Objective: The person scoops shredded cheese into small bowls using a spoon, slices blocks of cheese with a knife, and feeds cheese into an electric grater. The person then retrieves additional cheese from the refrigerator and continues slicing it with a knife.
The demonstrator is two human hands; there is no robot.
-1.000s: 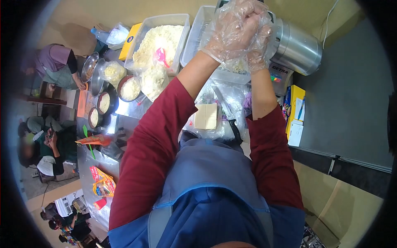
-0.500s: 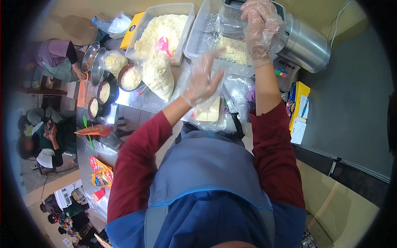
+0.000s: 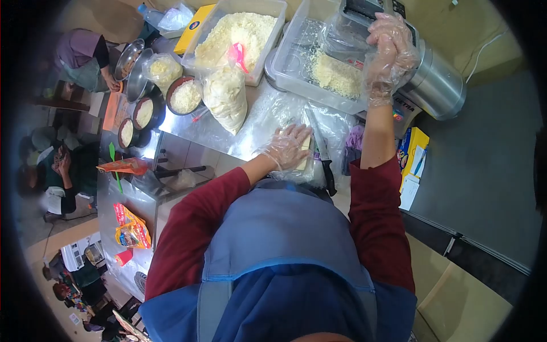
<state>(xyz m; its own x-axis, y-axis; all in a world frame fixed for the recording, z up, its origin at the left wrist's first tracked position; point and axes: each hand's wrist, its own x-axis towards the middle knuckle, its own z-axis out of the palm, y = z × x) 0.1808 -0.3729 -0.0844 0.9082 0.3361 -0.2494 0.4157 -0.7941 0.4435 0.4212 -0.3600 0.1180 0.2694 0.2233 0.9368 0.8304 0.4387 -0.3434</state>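
Note:
My left hand [image 3: 286, 149], in a clear plastic glove, lies with fingers spread over pale cream blocks [image 3: 306, 145] that look like cheese, on clear plastic. A black-handled knife [image 3: 322, 149] lies just right of them. My right hand [image 3: 393, 48], also gloved, is closed at the top of a metal machine [image 3: 437, 85] marked GETRA; what its fingers hold, if anything, is hidden. Below the machine's mouth, a clear plastic bin [image 3: 283, 68] contains a heap of pale gratings [image 3: 339, 76].
Left of the bin stands a tub of pale shreds [image 3: 259, 31] with a pink scoop [image 3: 238, 56]. Before it sit a filled plastic bag [image 3: 225, 97] and several bowls, one a dark bowl [image 3: 185, 95]. A yellow box [image 3: 414, 145] stands at right. Other people are at the far left.
My left hand has come down toward me from above the table onto the pale blocks. My right hand remains at the machine's top. The whole view has shifted slightly.

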